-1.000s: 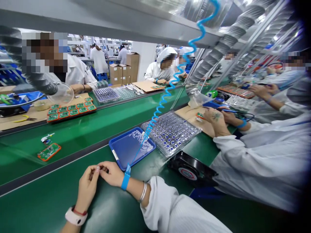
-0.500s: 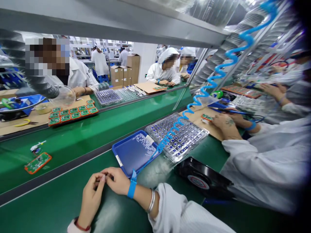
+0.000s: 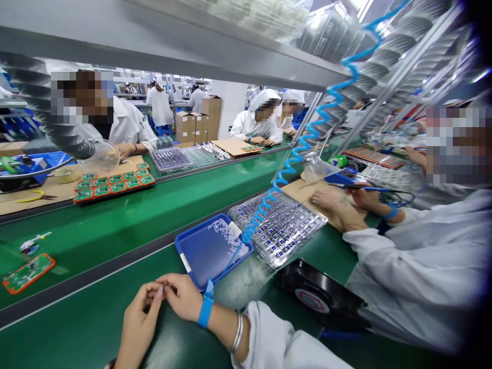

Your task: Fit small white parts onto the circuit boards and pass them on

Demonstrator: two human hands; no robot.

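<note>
My left hand [image 3: 141,313] and my right hand [image 3: 183,296] meet above the green bench, their fingertips pinched together. Whatever lies between the fingers is hidden or too small to make out. A blue wrist strap [image 3: 206,307], tied to a coiled blue cord [image 3: 274,187], circles my right wrist. Just beyond my right hand is a blue tray [image 3: 205,248] with many small white pieces [image 3: 228,233] scattered over its far and right side. Behind the tray stands a clear blister tray [image 3: 280,225] filled with small blue-and-silver parts.
The green conveyor belt [image 3: 115,233] carries an orange-edged circuit board [image 3: 28,272] and a small white part [image 3: 33,245]. A black device [image 3: 321,292] sits to my right, beside a co-worker's sleeve [image 3: 415,256]. More orange-edged boards [image 3: 113,184] lie across the belt.
The circuit board and the white part have travelled left along the belt. My hands stay pinched together, slightly lower and further left in view. At right, the co-worker's hand has shifted over the cardboard.
</note>
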